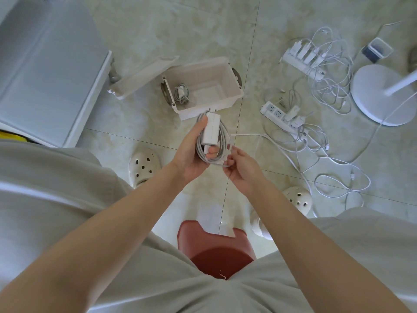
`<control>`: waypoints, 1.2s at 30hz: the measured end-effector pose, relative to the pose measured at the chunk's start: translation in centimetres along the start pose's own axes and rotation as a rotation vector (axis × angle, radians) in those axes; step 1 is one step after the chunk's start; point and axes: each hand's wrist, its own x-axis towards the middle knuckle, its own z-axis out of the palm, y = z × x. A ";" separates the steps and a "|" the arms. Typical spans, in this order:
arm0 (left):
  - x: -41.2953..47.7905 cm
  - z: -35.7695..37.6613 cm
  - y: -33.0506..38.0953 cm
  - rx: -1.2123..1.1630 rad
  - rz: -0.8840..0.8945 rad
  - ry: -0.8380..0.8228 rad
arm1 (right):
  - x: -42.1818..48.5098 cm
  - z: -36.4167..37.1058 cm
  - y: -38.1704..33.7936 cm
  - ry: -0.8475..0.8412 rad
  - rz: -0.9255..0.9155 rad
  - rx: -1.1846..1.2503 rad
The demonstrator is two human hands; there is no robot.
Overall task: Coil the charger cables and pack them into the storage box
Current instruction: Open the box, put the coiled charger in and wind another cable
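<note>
My left hand [191,150] grips a white charger brick [211,129], prongs pointing away, with its grey cable [223,141] looped in coils around it. My right hand [241,168] pinches the loose end of that cable at the lower right of the coil. Just beyond the hands the white storage box [228,98] stands open on the floor. One coiled charger [181,92] lies in the box's left end. The box lid [144,75] leans on the floor to the left of the box.
Two power strips [282,115] [302,62] with plugged chargers and tangled white cables [329,71] lie on the tiled floor at right. A fan base [379,93] stands far right, a grey cabinet [49,68] at left. A red stool [214,247] sits between my knees.
</note>
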 end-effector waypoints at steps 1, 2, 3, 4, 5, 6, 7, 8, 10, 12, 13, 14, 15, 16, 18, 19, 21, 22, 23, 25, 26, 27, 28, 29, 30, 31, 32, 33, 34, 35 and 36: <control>-0.2 0.1 0.1 -0.004 -0.015 -0.001 | -0.1 0.0 0.0 -0.019 -0.035 -0.118; -0.3 0.1 0.1 -0.005 -0.029 -0.006 | -0.2 -0.1 0.0 -0.040 -0.059 -0.225; -0.4 0.1 0.1 -0.006 -0.038 -0.016 | -0.4 -0.1 0.1 -0.058 -0.073 -0.316; -0.4 0.0 0.2 -0.011 -0.037 -0.021 | -0.5 -0.1 0.1 -0.067 -0.084 -0.400; -0.3 0.0 0.2 -0.022 -0.032 -0.019 | -0.6 -0.1 0.1 -0.066 -0.096 -0.472; -0.2 -0.2 0.3 -0.033 -0.026 -0.007 | -0.6 -0.1 0.2 -0.064 -0.107 -0.525; -0.1 -0.3 0.4 -0.039 -0.024 0.008 | -0.6 -0.1 0.1 -0.066 -0.117 -0.556; 0.0 -0.5 0.4 -0.039 -0.024 0.023 | -0.6 -0.2 0.1 -0.072 -0.127 -0.573; 0.1 -0.5 0.4 -0.026 -0.027 0.044 | -0.5 -0.3 0.0 -0.086 -0.143 -0.592; 0.1 -0.5 0.4 -0.001 -0.026 0.070 | -0.5 -0.4 -0.1 -0.092 -0.153 -0.600; 0.1 -0.5 0.5 0.012 -0.023 0.089 | -0.5 -0.4 -0.1 -0.092 -0.157 -0.597; 0.1 -0.5 0.5 0.023 -0.018 0.110 | -0.5 -0.5 -0.1 -0.092 -0.161 -0.588; 0.1 -0.6 0.6 0.035 -0.012 0.129 | -0.5 -0.5 -0.1 -0.097 -0.163 -0.578; 0.1 -0.7 0.7 0.046 -0.010 0.145 | -0.5 -0.6 -0.1 -0.107 -0.159 -0.572; 0.0 -0.9 0.8 0.061 -0.029 0.154 | -0.4 -0.8 0.0 -0.142 -0.124 -0.558; 0.1 -1.0 0.9 0.067 -0.049 0.151 | -0.4 -1.1 0.0 -0.170 -0.095 -0.531; 0.1 -1.1 1.0 0.082 -0.088 0.133 | -0.2 -1.6 0.2 -0.232 -0.029 -0.456; 0.1 -1.1 1.0 0.087 -0.103 0.112 | -0.1 -1.9 0.3 -0.256 0.001 -0.429; 0.1 -1.3 0.9 0.087 -0.117 0.084 | 0.0 -2.1 0.3 -0.276 0.026 -0.412; -0.1 -1.4 0.9 0.089 -0.151 0.029 | 0.1 -2.5 0.5 -0.309 0.054 -0.417; -0.1 -1.4 0.8 0.100 -0.168 0.015 | 0.1 -2.6 0.5 -0.325 0.058 -0.435; -0.1 -1.4 0.8 0.117 -0.175 0.010 | 0.1 -2.5 0.5 -0.338 0.053 -0.462; -0.1 -1.4 0.7 0.130 -0.176 0.011 | 0.1 -2.4 0.5 -0.343 0.035 -0.506; -0.1 -1.3 0.5 0.133 -0.171 0.021 | 0.2 -2.2 0.4 -0.334 0.001 -0.577; -0.1 -1.2 0.4 0.122 -0.168 0.044 | 0.3 -2.0 0.2 -0.317 -0.048 -0.666; -0.1 -1.3 0.1 0.097 -0.167 0.072 | 0.4 -1.8 0.0 -0.302 -0.101 -0.748; -0.1 -1.4 -0.1 0.066 -0.166 0.095 | 0.5 -1.6 -0.3 -0.299 -0.141 -0.794; 0.0 -1.4 -0.2 0.042 -0.165 0.103 | 0.6 -1.5 -0.4 -0.312 -0.161 -0.797; 0.0 -1.4 -0.3 0.045 -0.163 0.104 | 0.6 -1.4 -0.5 -0.335 -0.168 -0.765; 0.1 -1.5 -0.3 0.074 -0.157 0.107 | 0.5 -1.4 -0.3 -0.356 -0.168 -0.706; 0.2 -1.4 -0.2 0.116 -0.144 0.115 | 0.4 -1.4 -0.1 -0.357 -0.169 -0.636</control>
